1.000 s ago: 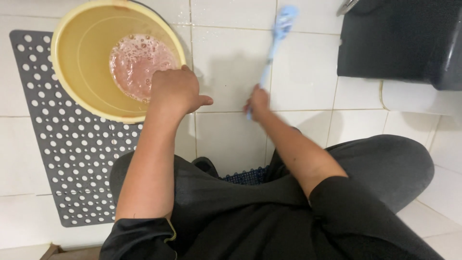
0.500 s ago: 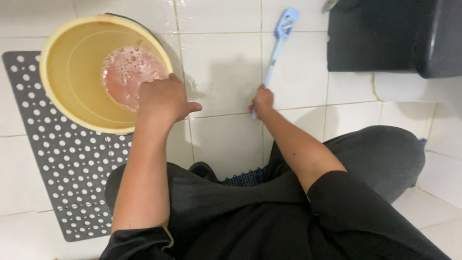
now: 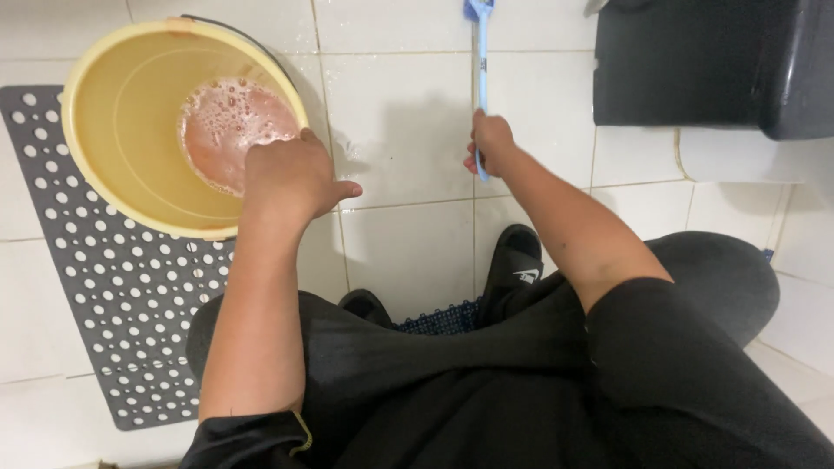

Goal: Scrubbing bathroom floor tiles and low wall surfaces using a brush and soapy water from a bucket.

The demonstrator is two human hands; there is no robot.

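Left hand (image 3: 291,178) fingers curl over the yellow bucket (image 3: 113,130) rim at 10 o'clock; right hand (image 3: 491,143) grips the blue brush handle (image 3: 480,78) at 12

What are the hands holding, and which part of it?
The right hand grips the blue brush low on its handle. The left hand grips the yellow bucket by its rim.

left hand (image 3: 291,178) curled, right hand (image 3: 492,146) clenched
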